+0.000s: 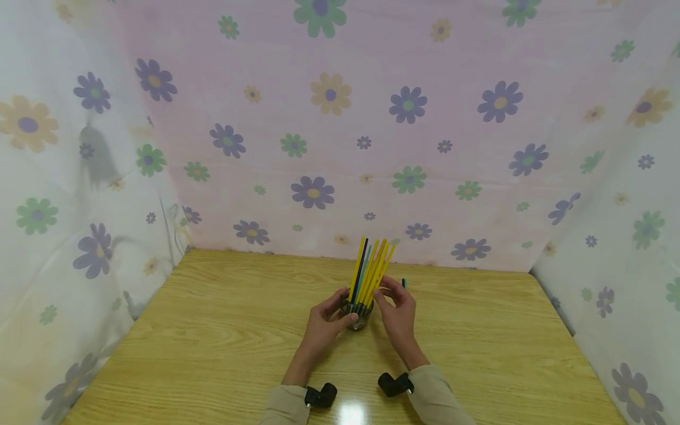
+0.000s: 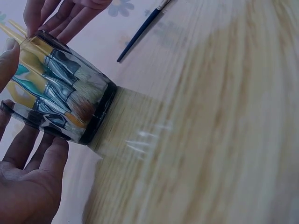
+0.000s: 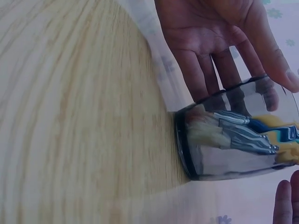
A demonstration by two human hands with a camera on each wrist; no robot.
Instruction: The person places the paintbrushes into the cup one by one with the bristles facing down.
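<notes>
A clear drinking glass [image 1: 357, 324] holds several paintbrushes [image 1: 373, 273], bristles down, their yellow, dark and light-blue handles fanning out above the rim. My left hand [image 1: 325, 321] grips the glass from the left, with its thumb on one side and fingers around the other. On the right, my right hand [image 1: 399, 311] holds the glass near its rim; in the right wrist view its fingers show through the clear wall [image 3: 219, 161]. The glass base is at the tabletop. Behind my right hand lies another paintbrush [image 2: 139, 36] with a dark blue handle, mostly hidden in the head view.
The wood-grain table [image 1: 212, 330] spreads out on both sides of the hands. Flower-printed cloth [image 1: 329, 147] hangs along the back and both sides. Black wrist cameras [image 1: 321, 395] sit at both sleeve cuffs.
</notes>
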